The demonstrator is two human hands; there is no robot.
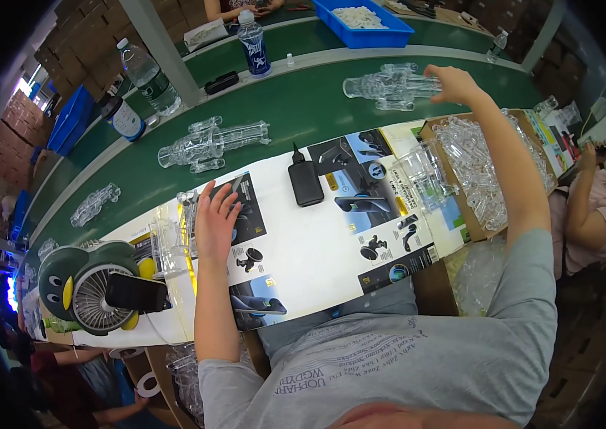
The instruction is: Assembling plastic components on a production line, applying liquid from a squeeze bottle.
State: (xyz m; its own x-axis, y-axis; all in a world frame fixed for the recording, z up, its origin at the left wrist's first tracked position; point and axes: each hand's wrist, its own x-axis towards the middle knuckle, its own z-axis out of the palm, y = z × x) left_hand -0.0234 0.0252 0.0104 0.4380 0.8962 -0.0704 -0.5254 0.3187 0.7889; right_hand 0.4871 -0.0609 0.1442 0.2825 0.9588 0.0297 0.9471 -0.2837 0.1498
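On the green belt at the upper right lies a clear plastic rocket-shaped piece (381, 86) with tubes along its sides. My right hand (455, 86) is stretched out to its right end, thumb and fingers curved round that end. My left hand (215, 220) is open, fingers spread, above the left part of the printed cardboard sheet (296, 250). Just left of it stand clear plastic parts (169, 247), partly covered by the hand. A second clear rocket-shaped piece (210, 145) rests on the belt, with a smaller-looking third one (96, 205) farther left.
A black dropper-tipped bottle (306, 181) lies mid-sheet. To the right is a cardboard box of clear parts (485, 168). A penguin-shaped fan (88, 286) with a black phone (136, 292) stands left. Bottles (254, 46) and a blue tray (364, 28) line the far side. Other people sit nearby.
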